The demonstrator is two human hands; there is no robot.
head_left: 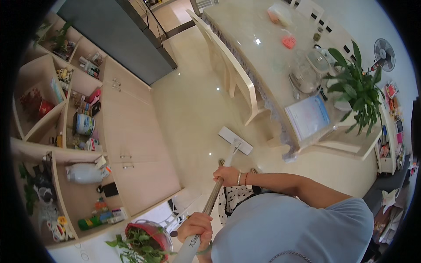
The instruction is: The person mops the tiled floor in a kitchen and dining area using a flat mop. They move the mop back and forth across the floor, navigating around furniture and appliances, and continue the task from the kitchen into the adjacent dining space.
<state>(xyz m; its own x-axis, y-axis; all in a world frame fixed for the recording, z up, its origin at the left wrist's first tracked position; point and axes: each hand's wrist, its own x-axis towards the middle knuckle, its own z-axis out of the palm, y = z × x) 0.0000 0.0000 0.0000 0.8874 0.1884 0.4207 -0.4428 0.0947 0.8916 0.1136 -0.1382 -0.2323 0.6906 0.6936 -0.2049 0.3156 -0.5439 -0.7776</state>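
Observation:
A flat mop with a white rectangular head (225, 135) rests on the glossy pale floor, its long grey-and-white pole (213, 197) slanting down to the lower left. My right hand (228, 176), with a bracelet at the wrist, is wrapped round the middle of the pole. Lower down in the picture, my left hand (195, 229) grips the thicker white upper end. The mop head lies ahead of my feet, between the cabinet and the dining table. My feet are partly hidden beneath my clothing and the pole.
A wooden cabinet (140, 131) with stocked shelves lines the left. A grey refrigerator (118, 39) stands beyond it. On the right are a dining table (245, 26), a cream chair (237, 70) close to the mop, and a leafy plant (357, 85). Another potted plant (142, 241) stands at lower left.

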